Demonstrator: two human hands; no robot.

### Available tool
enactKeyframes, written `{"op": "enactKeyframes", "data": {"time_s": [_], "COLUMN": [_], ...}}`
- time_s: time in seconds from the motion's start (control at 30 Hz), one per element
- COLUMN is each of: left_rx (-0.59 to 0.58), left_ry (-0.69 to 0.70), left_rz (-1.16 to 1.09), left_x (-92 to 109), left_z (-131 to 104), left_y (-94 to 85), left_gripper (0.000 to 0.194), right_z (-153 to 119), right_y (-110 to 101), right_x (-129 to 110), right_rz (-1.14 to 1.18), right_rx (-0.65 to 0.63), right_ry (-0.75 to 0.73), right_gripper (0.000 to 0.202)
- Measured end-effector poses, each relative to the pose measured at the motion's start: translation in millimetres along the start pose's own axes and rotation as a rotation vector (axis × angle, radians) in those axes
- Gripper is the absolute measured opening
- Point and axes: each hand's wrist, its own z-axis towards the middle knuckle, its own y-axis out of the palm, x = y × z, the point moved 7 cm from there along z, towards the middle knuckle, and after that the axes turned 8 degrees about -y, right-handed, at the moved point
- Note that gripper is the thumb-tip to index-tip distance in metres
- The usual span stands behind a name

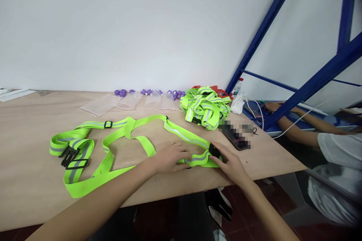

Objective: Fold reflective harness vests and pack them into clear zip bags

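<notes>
A neon yellow-green reflective harness with grey stripes lies spread over the wooden table. My left hand is palm down over its right part, and a strap comes out between thumb and fingers. At the harness's right end, my right hand has its thumb and fingers around a black buckle and the strap end beside it. The left end bears an open black side-release buckle and black sliders. My left fingertips are partly hidden by the hand.
A heap of similar reflective straps lies at the back, near a dark phone and a white charger. Purple rolls and clear plastic bags line the wall. Blue metal frame and another person's arm are on the right.
</notes>
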Motion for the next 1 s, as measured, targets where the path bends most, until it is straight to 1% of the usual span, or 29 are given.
{"op": "enactKeyframes", "data": {"time_s": [0.13, 0.3, 0.4, 0.47, 0.57, 0.7, 0.77, 0.83, 0.87, 0.93, 0.97, 1.0], "left_rx": [0.026, 0.071, 0.061, 0.048, 0.021, 0.002, 0.001, 0.0, 0.004, 0.027, 0.046, 0.064], "left_ry": [-0.05, -0.16, -0.207, -0.218, -0.221, -0.219, -0.217, -0.203, -0.197, -0.19, -0.19, -0.186], "left_rz": [0.066, -0.081, -0.133, -0.133, -0.114, -0.108, -0.11, -0.107, -0.105, -0.111, -0.116, -0.119], "left_x": [2.5, -3.5, -8.0, -9.3, -8.7, -6.9, -7.4, -7.9, -8.4, -9.8, -10.4, -10.7], "left_z": [-1.0, -0.5, -1.1, -1.2, -1.2, -0.7, -0.7, -1.3, -1.8, -3.4, -4.1, -4.7], "left_y": [8.3, 4.9, 1.4, -0.3, -1.3, -1.8, -1.6, -0.8, -0.5, -0.8, -1.3, -1.8], "left_gripper": [0.039, 0.044, 0.046, 0.046, 0.043, 0.045, 0.045, 0.05, 0.056, 0.074, 0.084, 0.091], "right_z": [-3.5, -2.4, -5.9, -9.3, -14.0, -12.2, -6.5, 0.8, 4.2, 9.5, 11.5, 13.9], "right_y": [0.1, -3.9, -14.1, -21.9, -29.6, -32.1, -28.3, -21.1, -16.5, -7.9, -6.2, -9.2], "right_x": [-0.7, -2.8, 3.3, 9.5, 18.4, 20.7, 12.5, -3.8, -13.7, -30.9, -35.6, -36.3], "right_rz": [-0.008, -0.011, -0.017, -0.008, 0.004, -0.04, -0.077, -0.115, -0.132, -0.15, -0.149, -0.149], "right_rx": [-0.062, -0.134, -0.084, -0.036, 0.001, 0.013, -0.008, -0.052, -0.088, -0.187, -0.229, -0.231], "right_ry": [0.0, -0.029, -0.009, 0.025, 0.063, 0.025, -0.031, -0.104, -0.141, -0.192, -0.203, -0.202], "right_gripper": [0.047, 0.048, 0.05, 0.053, 0.054, 0.052, 0.05, 0.046, 0.044, 0.045, 0.048, 0.052]}}
